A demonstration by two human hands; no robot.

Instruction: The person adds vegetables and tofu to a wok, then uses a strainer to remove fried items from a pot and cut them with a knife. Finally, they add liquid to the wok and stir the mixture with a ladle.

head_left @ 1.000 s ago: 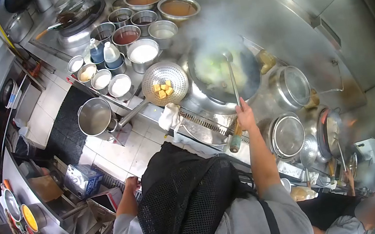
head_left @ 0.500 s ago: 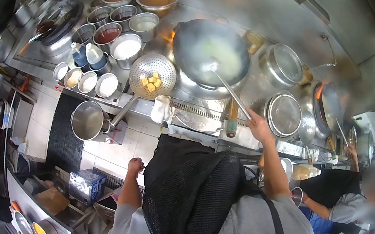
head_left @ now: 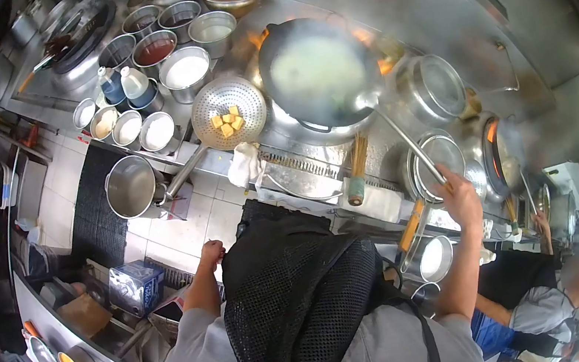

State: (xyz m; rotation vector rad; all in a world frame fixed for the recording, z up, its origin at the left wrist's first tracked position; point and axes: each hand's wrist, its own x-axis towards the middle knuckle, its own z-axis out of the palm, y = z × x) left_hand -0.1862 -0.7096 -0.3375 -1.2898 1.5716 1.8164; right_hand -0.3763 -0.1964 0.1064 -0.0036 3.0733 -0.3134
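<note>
My right hand [head_left: 460, 196] is wrapped round the long handle of a metal ladle [head_left: 406, 135]. The ladle's bowl sits at the right rim of a large dark wok [head_left: 294, 111], which holds pale, steaming liquid [head_left: 321, 64]. Flames show beside the wok. My left hand [head_left: 212, 252] hangs low in front of the apron, curled into a fist with nothing visible in it. Left of the wok rests a perforated strainer [head_left: 207, 127] with several golden cubes [head_left: 227, 121] in it, nearer the wok than my left hand.
Metal pots of sauces [head_left: 154, 49] and white powders [head_left: 185, 68] stand at the back left. A bamboo brush [head_left: 356, 175] and white cloth [head_left: 246, 163] lie along the stove's front edge. An empty pot [head_left: 132, 187] is at left. To the right, a co-worker's sleeve [head_left: 541, 308] shows near another wok.
My right hand has moved right, drawing the ladle from the middle of the wok to its right rim. My left hand stays nearly still, curled.
</note>
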